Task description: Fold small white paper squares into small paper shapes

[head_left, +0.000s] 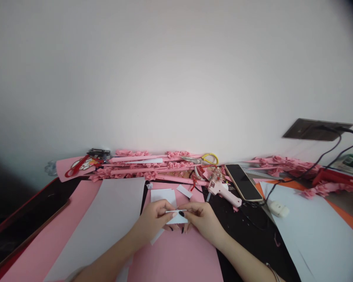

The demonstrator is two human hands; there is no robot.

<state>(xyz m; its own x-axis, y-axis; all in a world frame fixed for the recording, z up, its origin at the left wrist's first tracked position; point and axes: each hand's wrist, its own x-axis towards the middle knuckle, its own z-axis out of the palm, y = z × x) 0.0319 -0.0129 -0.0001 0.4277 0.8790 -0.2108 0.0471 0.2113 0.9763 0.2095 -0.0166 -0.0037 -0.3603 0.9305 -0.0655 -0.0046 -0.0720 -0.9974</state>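
Between my two hands is a small piece of white paper (177, 219), its upper edge folded or rolled over. My left hand (155, 214) pinches its left end, thumb on the near face and fingertips showing below. My right hand (204, 220) pinches the right end the same way, its dark-nailed thumb near the fold's middle. Just behind my left hand lie white paper pieces (163, 195). A small white strip (184, 191) rests beyond my right hand. Under both hands spreads a pink sheet (176, 258).
A pale pink glue gun (225, 192) and a phone (243, 182) lie to the right. Yellow-handled scissors (209, 158) rest among pink paper flower stems (129, 172) by the wall. Large white sheets (102, 215) flank the work area. Black cords run to a wall outlet (312, 130).
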